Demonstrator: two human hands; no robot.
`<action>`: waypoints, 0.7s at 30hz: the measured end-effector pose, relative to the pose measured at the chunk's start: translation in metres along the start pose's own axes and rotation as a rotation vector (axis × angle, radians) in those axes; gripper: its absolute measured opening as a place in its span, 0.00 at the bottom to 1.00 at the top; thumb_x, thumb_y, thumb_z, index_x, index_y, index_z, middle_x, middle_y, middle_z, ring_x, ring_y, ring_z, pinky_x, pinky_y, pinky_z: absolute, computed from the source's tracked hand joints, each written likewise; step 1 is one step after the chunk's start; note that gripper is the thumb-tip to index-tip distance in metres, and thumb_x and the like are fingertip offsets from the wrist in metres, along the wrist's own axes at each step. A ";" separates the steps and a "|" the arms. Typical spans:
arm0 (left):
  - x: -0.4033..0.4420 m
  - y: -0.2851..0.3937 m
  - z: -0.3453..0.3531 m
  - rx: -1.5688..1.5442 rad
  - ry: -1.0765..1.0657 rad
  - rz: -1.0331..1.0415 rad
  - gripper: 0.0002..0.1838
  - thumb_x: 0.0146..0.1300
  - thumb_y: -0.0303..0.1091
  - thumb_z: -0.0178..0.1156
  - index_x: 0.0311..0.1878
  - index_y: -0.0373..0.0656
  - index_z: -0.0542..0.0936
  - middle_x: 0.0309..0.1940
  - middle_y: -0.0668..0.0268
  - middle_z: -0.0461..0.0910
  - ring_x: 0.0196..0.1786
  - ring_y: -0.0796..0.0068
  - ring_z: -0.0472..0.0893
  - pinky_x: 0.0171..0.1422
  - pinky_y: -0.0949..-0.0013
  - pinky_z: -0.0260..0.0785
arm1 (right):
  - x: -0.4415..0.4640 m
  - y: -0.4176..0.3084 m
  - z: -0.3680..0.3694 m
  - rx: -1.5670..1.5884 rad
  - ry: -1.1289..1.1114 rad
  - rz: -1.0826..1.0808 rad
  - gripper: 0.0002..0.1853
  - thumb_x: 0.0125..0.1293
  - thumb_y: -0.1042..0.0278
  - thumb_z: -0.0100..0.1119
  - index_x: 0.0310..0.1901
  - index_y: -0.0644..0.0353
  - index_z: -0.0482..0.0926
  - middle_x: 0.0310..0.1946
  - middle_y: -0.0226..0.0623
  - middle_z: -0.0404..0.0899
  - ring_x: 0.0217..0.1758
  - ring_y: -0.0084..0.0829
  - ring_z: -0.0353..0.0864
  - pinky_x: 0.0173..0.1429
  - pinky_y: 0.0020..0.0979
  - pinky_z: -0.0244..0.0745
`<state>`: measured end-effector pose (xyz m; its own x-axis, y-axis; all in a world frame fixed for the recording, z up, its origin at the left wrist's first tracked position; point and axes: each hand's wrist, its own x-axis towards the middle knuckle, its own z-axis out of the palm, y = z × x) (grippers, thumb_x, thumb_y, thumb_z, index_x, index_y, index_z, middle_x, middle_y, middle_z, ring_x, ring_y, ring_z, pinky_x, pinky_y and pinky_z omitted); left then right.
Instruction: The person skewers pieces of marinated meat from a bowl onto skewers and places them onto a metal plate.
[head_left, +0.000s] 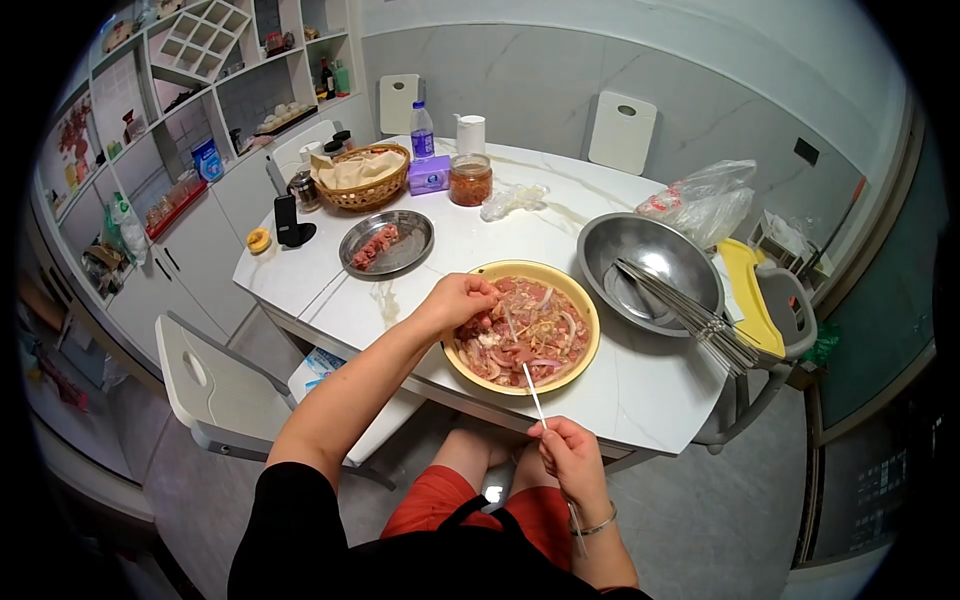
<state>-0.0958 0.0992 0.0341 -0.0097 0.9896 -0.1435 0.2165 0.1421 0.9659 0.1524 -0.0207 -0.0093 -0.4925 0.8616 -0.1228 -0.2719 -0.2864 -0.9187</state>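
Note:
A yellow-rimmed bowl of raw sliced meat mixed with onion strips sits at the table's near edge. My left hand reaches over its left rim, fingers curled and pinched on a piece of meat that they mostly hide. Below the bowl, my right hand grips a thin metal skewer. The skewer's upper end points at the meat near the front rim, and its lower end runs down past my wrist. Further back, a round metal plate holds meat threaded in a row.
A large steel bowl with a bundle of metal skewers across its rim stands at right. Behind are a wicker basket, a jar, a tissue pack, a bottle and plastic bags. A phone on a stand is at left.

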 end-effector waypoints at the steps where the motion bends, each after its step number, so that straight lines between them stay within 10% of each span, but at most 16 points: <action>1: 0.001 -0.001 0.000 -0.001 -0.002 0.000 0.03 0.57 0.25 0.56 0.33 0.36 0.76 0.22 0.67 0.77 0.22 0.83 0.76 0.22 0.80 0.63 | 0.000 0.000 0.000 0.001 -0.012 0.005 0.08 0.65 0.73 0.45 0.37 0.64 0.75 0.17 0.19 0.62 0.17 0.10 0.54 0.20 0.15 0.49; 21: -0.002 -0.004 0.003 -0.046 0.010 0.006 0.03 0.56 0.26 0.56 0.32 0.37 0.75 0.21 0.68 0.76 0.19 0.84 0.72 0.21 0.82 0.60 | 0.002 0.004 0.000 0.022 -0.003 0.021 0.08 0.65 0.73 0.45 0.37 0.65 0.75 0.16 0.20 0.61 0.16 0.11 0.53 0.19 0.14 0.48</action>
<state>-0.0938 0.0970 0.0295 -0.0186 0.9905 -0.1359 0.1716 0.1371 0.9756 0.1504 -0.0200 -0.0128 -0.5007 0.8542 -0.1405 -0.2799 -0.3133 -0.9074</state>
